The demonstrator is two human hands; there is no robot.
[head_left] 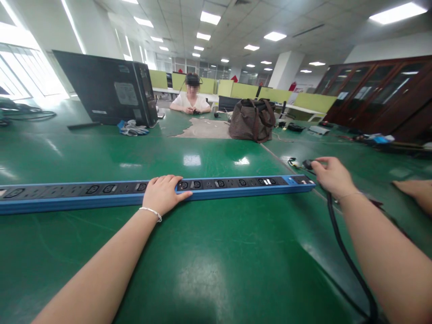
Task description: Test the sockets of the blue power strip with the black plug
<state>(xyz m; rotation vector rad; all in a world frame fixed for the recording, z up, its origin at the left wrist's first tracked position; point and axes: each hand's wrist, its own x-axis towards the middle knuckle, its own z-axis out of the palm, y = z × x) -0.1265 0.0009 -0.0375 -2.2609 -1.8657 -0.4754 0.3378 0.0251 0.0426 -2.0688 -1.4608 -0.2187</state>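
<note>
A long blue power strip [229,195] with a black face and several sockets lies across the green table. My left hand [164,193] grips it near the middle, its fingers over the top and its thumb along the near side. Beyond the strip's right end, my right hand [332,175] pinches a black plug [307,164], held apart from the strip. From that plug a thick black power cord [340,252] hangs down under my right forearm and curves toward the lower right. The plug's front face is hard to make out.
A black computer case [104,90] stands at the back left, with work gloves [132,128] beside it. A brown bag [251,120] sits farther back. Across the table a person [191,99] is seated. Cables [25,111] lie far left; a tan shape [416,193] shows at the right edge.
</note>
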